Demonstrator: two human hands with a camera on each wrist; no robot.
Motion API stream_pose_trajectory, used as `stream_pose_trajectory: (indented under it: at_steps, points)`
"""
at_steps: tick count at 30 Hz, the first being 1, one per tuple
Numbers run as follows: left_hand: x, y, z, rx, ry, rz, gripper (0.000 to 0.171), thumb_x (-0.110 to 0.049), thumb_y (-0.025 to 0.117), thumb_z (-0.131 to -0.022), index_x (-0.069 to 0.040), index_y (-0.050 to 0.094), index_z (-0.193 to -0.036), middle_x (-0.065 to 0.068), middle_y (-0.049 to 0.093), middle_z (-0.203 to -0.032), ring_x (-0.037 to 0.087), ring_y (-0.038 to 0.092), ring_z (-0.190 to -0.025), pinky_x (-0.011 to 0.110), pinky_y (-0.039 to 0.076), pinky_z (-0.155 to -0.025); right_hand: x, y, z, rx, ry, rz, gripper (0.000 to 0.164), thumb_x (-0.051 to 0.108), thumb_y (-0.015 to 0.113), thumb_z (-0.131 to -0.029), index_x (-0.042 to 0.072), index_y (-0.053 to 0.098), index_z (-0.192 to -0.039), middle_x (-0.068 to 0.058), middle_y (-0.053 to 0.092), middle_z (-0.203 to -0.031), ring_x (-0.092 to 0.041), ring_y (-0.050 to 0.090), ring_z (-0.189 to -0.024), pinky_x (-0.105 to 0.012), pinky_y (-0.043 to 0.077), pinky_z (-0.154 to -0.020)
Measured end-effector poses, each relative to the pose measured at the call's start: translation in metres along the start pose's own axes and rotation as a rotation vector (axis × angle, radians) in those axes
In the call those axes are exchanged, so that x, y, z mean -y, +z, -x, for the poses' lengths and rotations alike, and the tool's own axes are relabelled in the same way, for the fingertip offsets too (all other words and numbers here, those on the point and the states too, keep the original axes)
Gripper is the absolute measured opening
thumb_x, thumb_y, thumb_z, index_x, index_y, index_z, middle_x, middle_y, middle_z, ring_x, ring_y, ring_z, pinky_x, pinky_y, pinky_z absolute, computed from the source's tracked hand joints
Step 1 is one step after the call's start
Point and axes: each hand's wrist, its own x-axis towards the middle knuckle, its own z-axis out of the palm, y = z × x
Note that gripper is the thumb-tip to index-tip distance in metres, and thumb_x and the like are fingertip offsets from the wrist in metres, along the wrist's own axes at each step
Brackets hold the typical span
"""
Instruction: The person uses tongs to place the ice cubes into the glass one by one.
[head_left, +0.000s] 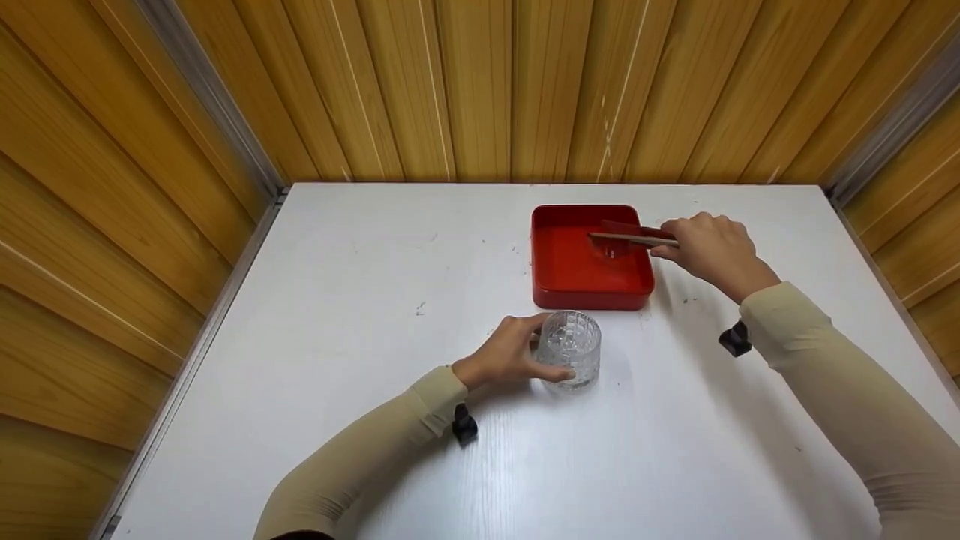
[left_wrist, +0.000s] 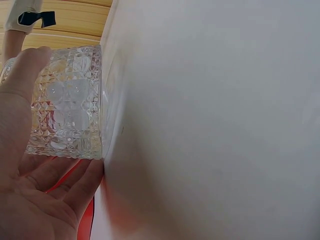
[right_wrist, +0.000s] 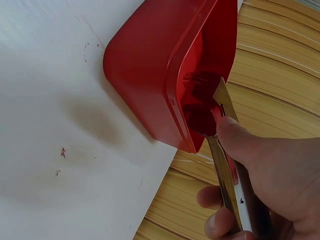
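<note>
A clear cut-glass tumbler (head_left: 576, 349) stands upright on the white table. My left hand (head_left: 514, 351) holds it from the left, thumb on the near side and fingers on the far side. Pale shapes show through its patterned wall in the left wrist view. Metal tongs (head_left: 637, 240) are gripped in my right hand (head_left: 712, 247); their parted tips reach in over the right side of a square red tray (head_left: 592, 300). A small clear piece (head_left: 609, 253) shows in the tray beneath the tongs. In the right wrist view, the tongs' arms (right_wrist: 227, 175) lie between thumb and fingers.
The tray stands just behind the tumbler, its wall raised all round. Yellow wooden panels (head_left: 480, 90) border the table (head_left: 360, 300) at the back and sides. Small dark marks are scattered over the tabletop. A black wrist mount sits under each sleeve.
</note>
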Motion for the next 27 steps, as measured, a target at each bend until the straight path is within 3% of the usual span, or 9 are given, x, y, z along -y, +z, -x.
stream_pose_trajectory:
  at_steps: [10,27]
  points:
    - [-0.0011,-0.0003,0.0001,-0.003,-0.011,-0.015,0.074,-0.039,0.092,-0.075,-0.009,0.062,-0.136,0.001,0.075,-0.115,0.011,0.069,-0.103,0.018,0.053,-0.088,0.0026,0.0060,-0.0029,0.043,0.034,-0.026,0.035,0.030,0.076,-0.094,0.001,0.071,-0.113,-0.013,0.065,-0.080,-0.032,0.055,-0.071,-0.044,0.047,-0.058]
    - [-0.0002,0.0006,0.0005,-0.003,-0.007,0.009,0.075,-0.036,0.093,-0.075,-0.008,0.062,-0.137,0.001,0.075,-0.115,0.008,0.068,-0.103,0.018,0.053,-0.088,0.0061,0.0086,-0.0021,0.034,0.028,-0.029,0.034,0.030,0.075,-0.095,0.000,0.071,-0.111,-0.013,0.065,-0.079,-0.031,0.055,-0.069,-0.043,0.046,-0.056]
